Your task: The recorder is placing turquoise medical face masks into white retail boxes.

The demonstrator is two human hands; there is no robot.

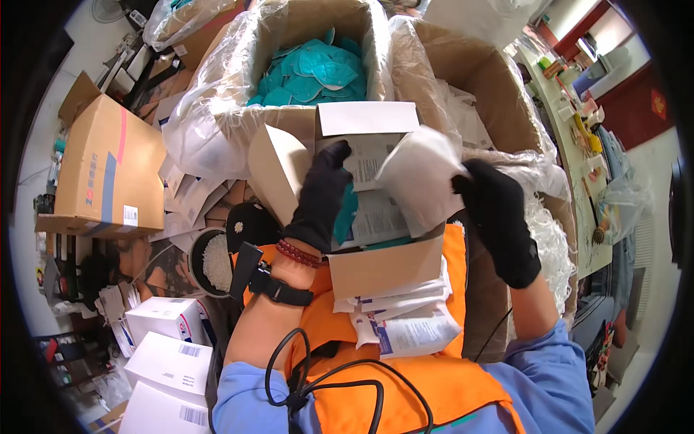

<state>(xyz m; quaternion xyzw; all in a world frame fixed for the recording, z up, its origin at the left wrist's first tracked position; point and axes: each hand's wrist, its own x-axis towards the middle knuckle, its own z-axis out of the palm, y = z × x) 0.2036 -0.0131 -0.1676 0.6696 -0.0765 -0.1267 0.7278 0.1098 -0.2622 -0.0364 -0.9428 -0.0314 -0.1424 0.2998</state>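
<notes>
My left hand [322, 195], in a black glove, reaches into a small open cardboard box [383, 267] on my lap and presses on printed leaflets and a teal mask [345, 213] inside it. My right hand [499, 217], also gloved, holds a white packet [421, 177] by its right edge, just above the box. The box's flaps stand open, one at the left [278, 170] and one at the back [369, 118]. Several white printed packets [408, 325] lie stacked on my orange apron below the box.
A large plastic-lined carton [217, 123] holds teal masks [314, 69] ahead. A second lined carton [499, 94] stands to its right. A brown carton [108, 170] sits at left, white boxes [170, 354] at lower left, a bowl of white bits [215, 260] nearby. A cluttered table [585, 145] is at right.
</notes>
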